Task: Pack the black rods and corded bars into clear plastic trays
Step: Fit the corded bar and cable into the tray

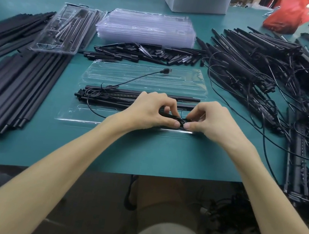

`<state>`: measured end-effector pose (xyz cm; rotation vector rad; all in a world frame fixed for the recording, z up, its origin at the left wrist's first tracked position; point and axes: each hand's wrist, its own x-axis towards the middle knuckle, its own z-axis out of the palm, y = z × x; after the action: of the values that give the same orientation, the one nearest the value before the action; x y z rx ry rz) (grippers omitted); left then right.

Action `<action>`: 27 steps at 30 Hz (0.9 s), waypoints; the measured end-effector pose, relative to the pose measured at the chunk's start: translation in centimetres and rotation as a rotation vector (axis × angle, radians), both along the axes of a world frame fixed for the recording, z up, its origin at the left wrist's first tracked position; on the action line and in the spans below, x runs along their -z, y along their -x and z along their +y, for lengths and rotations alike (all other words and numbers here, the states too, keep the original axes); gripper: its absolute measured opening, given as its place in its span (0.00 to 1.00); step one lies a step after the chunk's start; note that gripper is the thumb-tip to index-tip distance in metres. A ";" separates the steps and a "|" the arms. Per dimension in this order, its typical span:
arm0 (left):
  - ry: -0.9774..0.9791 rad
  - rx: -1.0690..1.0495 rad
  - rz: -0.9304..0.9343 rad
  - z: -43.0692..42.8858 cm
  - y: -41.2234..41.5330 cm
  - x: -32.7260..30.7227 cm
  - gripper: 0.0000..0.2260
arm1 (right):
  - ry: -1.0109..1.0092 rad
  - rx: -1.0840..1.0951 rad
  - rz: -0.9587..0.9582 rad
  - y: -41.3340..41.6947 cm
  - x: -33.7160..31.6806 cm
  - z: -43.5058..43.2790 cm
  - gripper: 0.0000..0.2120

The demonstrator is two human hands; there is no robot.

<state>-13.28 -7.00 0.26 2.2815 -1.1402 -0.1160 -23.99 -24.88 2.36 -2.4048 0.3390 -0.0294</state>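
Observation:
An open clear plastic tray (135, 80) lies on the green table in front of me. Black rods and a corded bar (112, 96) lie across its near half. The bar's thin cord (135, 79) runs up over the tray to a USB plug (166, 70). My left hand (150, 110) and my right hand (209, 119) meet over the tray's near right part. Both pinch a small bundle of black cord (182, 122) between thumb and fingertips.
Long black rods (14, 86) lie at the left, with a filled tray (62, 29) on them. A stack of empty trays (147, 27) stands behind short black pieces (149, 54). Tangled corded bars (267, 69) fill the right side. A grey box (197, 1) and a red bag (289, 16) stand at the back.

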 end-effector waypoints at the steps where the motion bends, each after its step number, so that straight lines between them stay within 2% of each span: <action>1: 0.000 -0.002 0.001 0.0 0.0 0.0 0.10 | 0.011 -0.003 0.014 -0.3 0.0 0.1 0.11; 5: 0.008 -0.013 0.048 0.0 0.2 -0.1 0.10 | 0.123 -0.062 0.080 -1.1 -0.2 0.2 0.13; 8: 0.127 0.033 0.269 0.2 0.0 -1.1 0.08 | 0.148 -0.098 0.122 -1.5 -0.6 0.0 0.14; 10: 0.210 -0.013 0.302 0.6 -0.6 -1.9 0.07 | 0.160 -0.110 0.143 -1.7 -0.6 -0.1 0.14; 14: 0.225 -0.253 -0.025 2.5 -3.0 -2.9 0.02 | 0.173 -0.122 0.147 -1.9 -0.6 -0.1 0.14; 15: 0.176 -0.319 -0.099 3.2 -3.8 -3.0 0.02 | 0.176 -0.122 0.147 -1.9 -0.6 -0.1 0.14; 17: 0.006 -0.440 -0.196 4.7 -5.3 -3.0 0.07 | 0.186 -0.123 0.147 -1.8 -0.6 -0.1 0.14; 19: -0.135 -0.513 -0.205 6.0 -6.4 -2.6 0.12 | 0.189 -0.123 0.151 -1.9 -0.6 0.0 0.14; 22: -0.074 -0.524 -0.169 7.4 -6.5 -1.9 0.08 | 0.185 -0.120 0.164 -1.9 -0.6 0.0 0.15; 27: 0.120 -0.575 -0.273 8.2 -6.1 -1.6 0.04 | 0.173 -0.116 0.160 -1.7 -0.7 0.0 0.15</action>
<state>-7.14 1.24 1.89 2.4669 -0.5495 0.4849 -22.32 -24.89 3.09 -2.6016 0.2795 0.1949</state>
